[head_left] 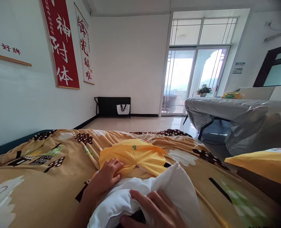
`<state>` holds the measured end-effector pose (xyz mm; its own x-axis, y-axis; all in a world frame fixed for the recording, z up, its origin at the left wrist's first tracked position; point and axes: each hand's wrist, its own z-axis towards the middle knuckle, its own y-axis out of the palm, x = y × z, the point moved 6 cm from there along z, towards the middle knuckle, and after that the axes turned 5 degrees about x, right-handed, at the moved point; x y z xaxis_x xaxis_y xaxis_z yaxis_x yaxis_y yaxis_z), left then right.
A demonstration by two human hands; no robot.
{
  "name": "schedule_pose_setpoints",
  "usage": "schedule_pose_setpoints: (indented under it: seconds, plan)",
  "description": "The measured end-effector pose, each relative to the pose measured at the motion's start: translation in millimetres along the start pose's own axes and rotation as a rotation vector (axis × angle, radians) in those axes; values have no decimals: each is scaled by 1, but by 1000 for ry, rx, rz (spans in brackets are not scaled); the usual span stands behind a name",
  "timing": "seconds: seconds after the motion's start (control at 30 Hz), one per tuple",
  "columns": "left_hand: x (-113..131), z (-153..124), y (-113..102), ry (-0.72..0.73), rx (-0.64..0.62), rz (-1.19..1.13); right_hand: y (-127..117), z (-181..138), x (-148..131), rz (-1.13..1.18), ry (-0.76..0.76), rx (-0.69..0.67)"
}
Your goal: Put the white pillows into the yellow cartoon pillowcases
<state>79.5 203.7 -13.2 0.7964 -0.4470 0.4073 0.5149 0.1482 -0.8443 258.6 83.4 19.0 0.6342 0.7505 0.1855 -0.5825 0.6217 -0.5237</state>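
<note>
A white pillow (173, 186) lies partly inside a yellow pillowcase (135, 155) on a bed covered with a tan patterned sheet (47, 177). My left hand (108, 174) is closed, pinching the edge of the yellow pillowcase. My right hand (154, 209) lies on the near end of the white pillow, fingers curled and gripping its fabric. The far end of the pillow is hidden inside the case.
A second yellow pillow (261, 163) lies at the right edge of the bed. A table under a grey plastic cover (237, 110) stands to the right. A black bench with a white bag (123, 109) sits against the far wall. Glass balcony doors (190, 79) are beyond.
</note>
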Motion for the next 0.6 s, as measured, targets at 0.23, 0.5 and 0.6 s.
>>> schedule_pose_setpoints:
  seconds: [0.23,0.5,0.6]
  plan:
    - [-22,-1,-15,-50,51,6,6,-3,-1,-228,-89,-56]
    - [-48,11,-7,63,432,262,22,-9,6,-133,-11,-203]
    - [-66,16,2,-4,376,260,24,-6,13,-97,63,-291]
